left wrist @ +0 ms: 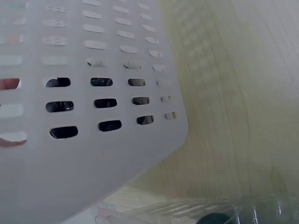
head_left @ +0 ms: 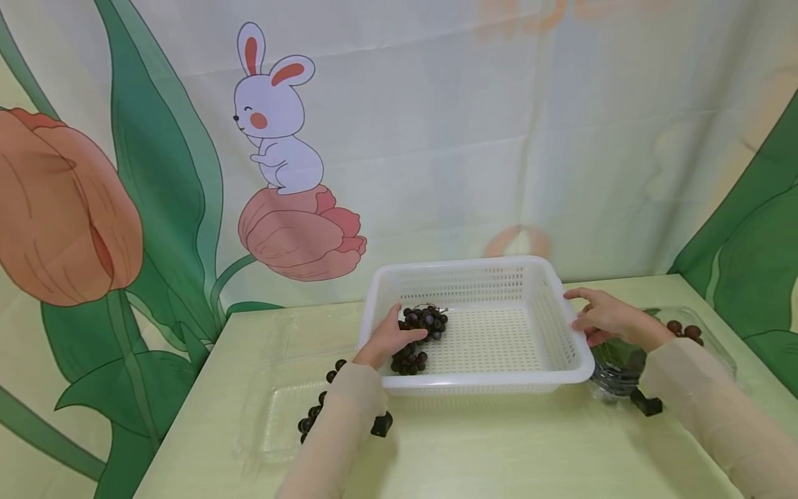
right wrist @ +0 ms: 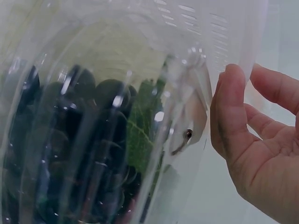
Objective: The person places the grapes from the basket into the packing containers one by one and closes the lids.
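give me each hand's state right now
Left hand: by the grapes in the basket; open or gripping, cannot tell.
Right hand: holding the basket's right rim.

Bright, softly shadowed in head view; dimmer, hazy in wrist views, glinting off clear ridged plastic container (right wrist: 88,135).

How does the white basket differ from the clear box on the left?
The white basket is white with rows of small holes, while the clear box is see-through plastic. The right hand grips the basket's rim, whereas the clear box lies on the table, partly hidden by the left sleeve. Both have dark grapes in them.
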Demonstrator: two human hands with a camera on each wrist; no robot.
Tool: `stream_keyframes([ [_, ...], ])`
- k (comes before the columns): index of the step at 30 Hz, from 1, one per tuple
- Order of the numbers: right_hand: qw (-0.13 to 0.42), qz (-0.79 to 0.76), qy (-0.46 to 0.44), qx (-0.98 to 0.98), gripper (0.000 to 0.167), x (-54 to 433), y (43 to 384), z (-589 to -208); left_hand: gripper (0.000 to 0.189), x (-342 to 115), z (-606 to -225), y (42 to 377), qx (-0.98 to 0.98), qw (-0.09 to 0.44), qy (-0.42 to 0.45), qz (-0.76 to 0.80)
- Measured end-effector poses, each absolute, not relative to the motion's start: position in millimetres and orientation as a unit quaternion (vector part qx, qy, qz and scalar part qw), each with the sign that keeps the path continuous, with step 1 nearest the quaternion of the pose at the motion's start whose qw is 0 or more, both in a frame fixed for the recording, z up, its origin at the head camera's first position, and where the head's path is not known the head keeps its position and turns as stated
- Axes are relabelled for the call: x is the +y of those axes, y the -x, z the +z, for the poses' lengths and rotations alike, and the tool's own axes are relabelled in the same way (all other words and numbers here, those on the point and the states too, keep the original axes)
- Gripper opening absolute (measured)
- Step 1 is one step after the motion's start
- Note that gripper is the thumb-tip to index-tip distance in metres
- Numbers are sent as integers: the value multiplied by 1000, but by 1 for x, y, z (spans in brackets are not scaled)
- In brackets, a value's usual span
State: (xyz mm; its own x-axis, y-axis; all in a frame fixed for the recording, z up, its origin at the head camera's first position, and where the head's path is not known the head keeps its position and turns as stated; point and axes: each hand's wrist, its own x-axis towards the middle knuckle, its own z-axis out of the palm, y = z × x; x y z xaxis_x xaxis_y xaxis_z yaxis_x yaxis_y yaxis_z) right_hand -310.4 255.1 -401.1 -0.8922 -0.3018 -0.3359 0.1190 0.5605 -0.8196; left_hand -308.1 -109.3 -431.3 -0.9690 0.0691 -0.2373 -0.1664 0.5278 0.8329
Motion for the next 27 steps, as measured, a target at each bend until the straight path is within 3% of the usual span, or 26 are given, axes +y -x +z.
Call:
stream_keyframes([
  [27, 220, -460, 51, 859, 70, 254, 309, -400, 77, -102, -446, 312, 913, 120, -11, 390],
])
